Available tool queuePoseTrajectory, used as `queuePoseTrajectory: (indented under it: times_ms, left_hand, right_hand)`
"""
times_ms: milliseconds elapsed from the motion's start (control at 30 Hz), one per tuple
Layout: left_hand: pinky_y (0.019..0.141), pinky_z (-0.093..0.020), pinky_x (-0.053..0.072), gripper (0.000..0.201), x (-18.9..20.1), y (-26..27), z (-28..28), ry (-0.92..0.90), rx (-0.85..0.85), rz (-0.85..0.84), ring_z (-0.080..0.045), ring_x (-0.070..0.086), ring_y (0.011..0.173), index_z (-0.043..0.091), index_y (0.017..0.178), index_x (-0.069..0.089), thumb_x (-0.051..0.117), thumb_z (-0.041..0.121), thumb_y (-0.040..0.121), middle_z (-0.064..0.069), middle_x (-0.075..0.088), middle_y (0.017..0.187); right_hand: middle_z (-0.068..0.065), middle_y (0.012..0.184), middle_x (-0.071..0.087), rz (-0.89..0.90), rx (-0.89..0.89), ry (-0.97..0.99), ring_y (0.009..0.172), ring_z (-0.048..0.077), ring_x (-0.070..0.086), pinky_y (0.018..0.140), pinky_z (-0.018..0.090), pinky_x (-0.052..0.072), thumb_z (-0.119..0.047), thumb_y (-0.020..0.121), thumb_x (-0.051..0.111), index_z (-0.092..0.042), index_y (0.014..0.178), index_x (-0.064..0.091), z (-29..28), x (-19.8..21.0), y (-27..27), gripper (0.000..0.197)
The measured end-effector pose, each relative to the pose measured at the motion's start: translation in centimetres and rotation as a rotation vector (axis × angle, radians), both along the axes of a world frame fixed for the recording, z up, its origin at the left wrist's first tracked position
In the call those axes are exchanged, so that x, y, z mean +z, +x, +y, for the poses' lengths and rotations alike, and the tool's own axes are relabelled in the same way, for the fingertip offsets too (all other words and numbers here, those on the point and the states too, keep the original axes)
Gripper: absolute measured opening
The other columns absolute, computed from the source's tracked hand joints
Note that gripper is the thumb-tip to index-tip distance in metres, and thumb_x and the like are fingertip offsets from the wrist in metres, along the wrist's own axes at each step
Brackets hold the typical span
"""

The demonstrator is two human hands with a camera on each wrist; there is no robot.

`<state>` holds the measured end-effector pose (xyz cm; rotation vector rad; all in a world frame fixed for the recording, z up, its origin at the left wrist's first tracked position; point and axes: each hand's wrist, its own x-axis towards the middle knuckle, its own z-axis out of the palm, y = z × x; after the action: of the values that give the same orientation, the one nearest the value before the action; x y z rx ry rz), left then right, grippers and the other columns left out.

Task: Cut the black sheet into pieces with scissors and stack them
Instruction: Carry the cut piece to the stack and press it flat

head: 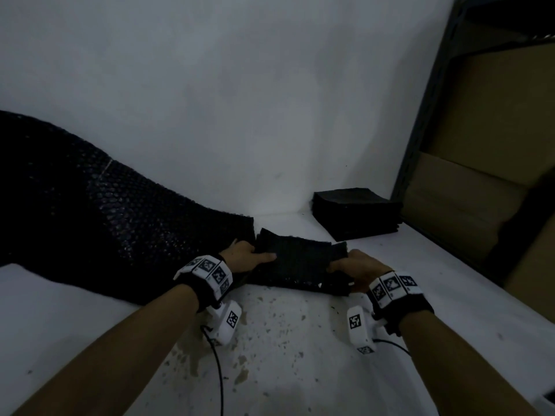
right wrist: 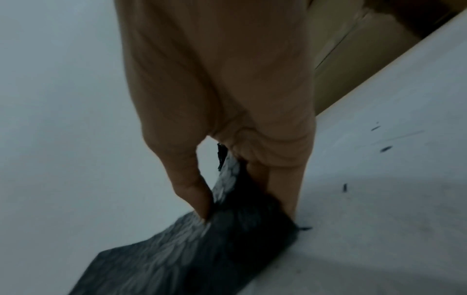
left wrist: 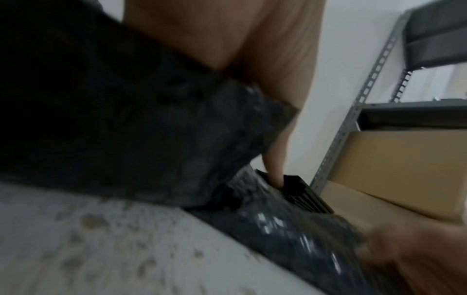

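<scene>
Head view shows my left hand [head: 247,257] and my right hand [head: 354,269] each gripping one end of a cut piece [head: 295,259] of the black material, thumbs on top and fingers curled under, so it hangs between them a little above the white table [head: 270,340]. I hold it by both ends because the stuff is limp and would fold over itself if I took it by one side. From my right wrist, thumb and fingers [right wrist: 199,195] pinch the piece's edge; my left-wrist picture is blurred, though the thumb plainly presses on top. More black material lies under the piece, touching the table.

The big black sheet [head: 90,211] trails off to my left, uncut there, its near end just beside my left hand. The stack [head: 357,213] of finished pieces sits at the table's far right corner by the shelving [head: 426,115], well apart from my hands; I judge this piece goes there next. Scissors are not visible anywhere.
</scene>
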<state>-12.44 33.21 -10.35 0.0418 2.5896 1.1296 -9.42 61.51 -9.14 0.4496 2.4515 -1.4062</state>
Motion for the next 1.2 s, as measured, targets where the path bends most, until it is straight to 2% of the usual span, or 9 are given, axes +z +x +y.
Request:
queuePoseTrajectory:
  times_ms: [167, 267, 333, 433, 700, 833, 933, 1100, 1200]
  left_hand:
    - [0.094, -0.039, 0.054, 0.047, 0.0, -1.1, -0.3, 0.024, -0.039, -0.042, -0.024, 0.065, 0.092, 0.002, 0.082, 0.068, 0.090, 0.040, 0.066, -0.014, 0.071, 0.096]
    - [0.083, -0.021, 0.047, 0.032, 0.1, -1.3, 0.1, 0.039, 0.000, -0.002, -0.017, 0.056, 0.091, 0.012, 0.102, 0.067, 0.085, 0.022, 0.077, -0.003, 0.059, 0.094]
    - [0.080, -0.021, 0.048, 0.038, 0.0, -1.6, 0.3, 0.042, 0.014, 0.033, -0.019, 0.057, 0.095, 0.001, 0.108, 0.070, 0.084, 0.018, 0.078, 0.000, 0.058, 0.092]
    - [0.059, -0.015, 0.047, 0.017, -0.5, -2.0, 0.5, 0.052, 0.004, 0.027, -0.013, 0.055, 0.073, 0.004, 0.082, 0.068, 0.083, 0.013, 0.079, -0.003, 0.057, 0.075]
    - [0.066, -0.023, 0.048, 0.034, -1.3, -3.1, 0.7, 0.011, 0.076, 0.007, -0.018, 0.054, 0.068, 0.009, 0.061, 0.054, 0.078, 0.016, 0.084, -0.005, 0.054, 0.068]
    - [0.082, -0.030, 0.050, 0.040, -1.1, -3.1, 1.2, -0.058, 0.058, -0.020, -0.023, 0.054, 0.087, -0.013, 0.105, 0.066, 0.077, 0.021, 0.086, -0.018, 0.067, 0.095]
    - [0.082, -0.029, 0.049, 0.046, -0.8, -3.0, 1.4, -0.108, 0.044, -0.030, -0.023, 0.053, 0.089, -0.014, 0.117, 0.062, 0.073, 0.021, 0.089, -0.015, 0.065, 0.092]
    - [0.066, -0.023, 0.047, 0.024, -0.6, -3.3, 1.5, -0.190, 0.017, 0.010, -0.014, 0.052, 0.067, 0.011, 0.075, 0.057, 0.066, 0.022, 0.094, -0.002, 0.055, 0.071]
    - [0.075, -0.026, 0.047, 0.012, -0.6, -3.2, 1.8, -0.260, -0.004, 0.086, -0.011, 0.051, 0.062, 0.013, 0.086, 0.058, 0.063, 0.021, 0.094, 0.004, 0.052, 0.069]
  right_hand:
    - [0.016, 0.112, 0.056, 0.009, -0.030, 0.108, 0.097, 0.029, 0.061, 0.074, 0.042, 0.060, -0.015, 0.087, 0.074, -0.004, 0.122, 0.047, 0.8, -1.3, -0.9, 0.046]
    - [0.018, 0.122, 0.055, 0.067, -0.025, 0.164, 0.106, 0.030, 0.059, 0.092, 0.045, 0.056, -0.020, 0.087, 0.074, -0.002, 0.128, 0.047, 1.0, -1.7, -1.5, 0.053]
    - [0.020, 0.129, 0.057, 0.081, -0.017, 0.222, 0.112, 0.033, 0.059, 0.095, 0.042, 0.054, -0.023, 0.087, 0.074, 0.000, 0.131, 0.051, 0.8, -1.5, -1.9, 0.055]
    - [0.020, 0.129, 0.059, 0.179, -0.036, 0.324, 0.117, 0.035, 0.058, 0.091, 0.030, 0.047, -0.018, 0.094, 0.066, 0.001, 0.130, 0.057, 0.8, -1.5, -2.3, 0.042]
    - [0.019, 0.122, 0.064, 0.110, -0.103, 0.075, 0.104, 0.032, 0.064, 0.092, 0.037, 0.054, -0.035, 0.084, 0.071, 0.001, 0.132, 0.055, 1.0, -3.0, -3.3, 0.061]
    - [0.021, 0.123, 0.060, 0.080, -0.063, 0.087, 0.093, 0.026, 0.061, 0.073, 0.027, 0.050, -0.027, 0.092, 0.065, 0.005, 0.128, 0.051, 1.1, -3.1, -3.4, 0.050]
    - [0.019, 0.106, 0.065, 0.134, -0.057, 0.135, 0.086, 0.026, 0.062, 0.061, 0.024, 0.046, -0.023, 0.091, 0.065, 0.007, 0.115, 0.060, 1.4, -3.5, -3.9, 0.038]
    - [0.013, 0.078, 0.064, 0.155, -0.083, 0.199, 0.081, 0.029, 0.065, 0.071, 0.030, 0.053, -0.017, 0.090, 0.068, -0.003, 0.073, 0.063, 1.8, -4.0, -4.1, 0.022]
    - [0.012, 0.079, 0.061, 0.149, -0.079, 0.249, 0.080, 0.028, 0.062, 0.069, 0.028, 0.050, -0.017, 0.093, 0.066, -0.003, 0.075, 0.061, 1.7, -4.0, -4.3, 0.023]
